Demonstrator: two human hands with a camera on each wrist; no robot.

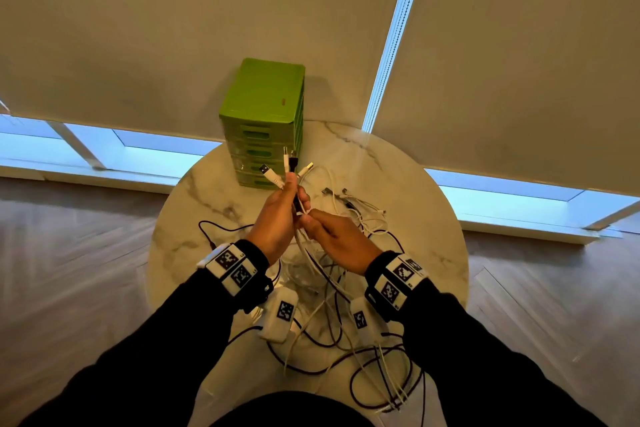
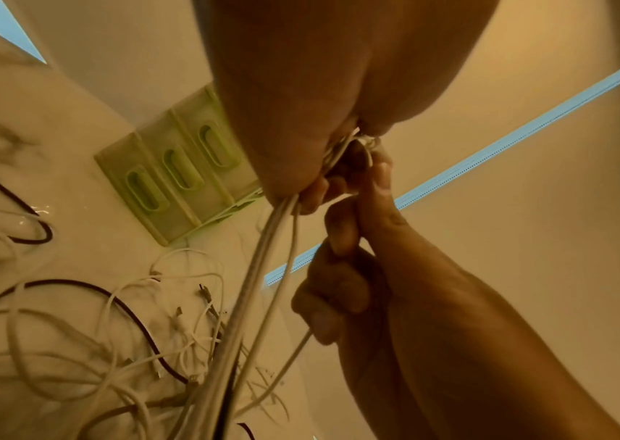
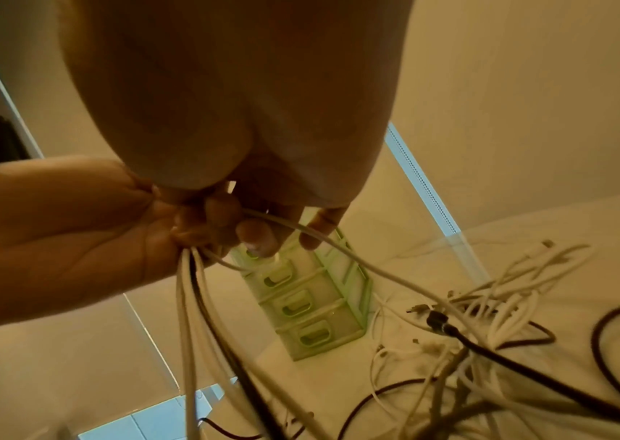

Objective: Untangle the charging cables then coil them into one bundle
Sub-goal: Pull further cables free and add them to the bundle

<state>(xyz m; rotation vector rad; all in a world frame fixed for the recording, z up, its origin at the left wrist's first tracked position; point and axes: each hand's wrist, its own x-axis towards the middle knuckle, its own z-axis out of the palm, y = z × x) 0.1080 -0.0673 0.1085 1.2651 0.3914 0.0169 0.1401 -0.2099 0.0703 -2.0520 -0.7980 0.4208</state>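
Note:
My left hand (image 1: 292,199) is raised over the table and grips a bunch of charging cables (image 2: 263,268), white ones and a black one. Their USB plugs (image 1: 284,166) fan out above the fist. My right hand (image 1: 313,222) sits just under that grip and pinches a white cable (image 3: 357,256), which runs over its fingers down to the heap. The held strands hang down into a loose tangle of white and dark cables (image 1: 332,288) on the table. In the right wrist view my left hand (image 3: 75,223) clasps the strands (image 3: 188,297) beside my right hand (image 3: 259,235).
A green stack of small drawers (image 1: 265,114) stands at the far edge of the round marble table (image 1: 426,218). Loose plug ends (image 1: 346,201) lie to the right of my hands. A dark cable (image 1: 221,225) loops at the left. Window blinds hang behind the table.

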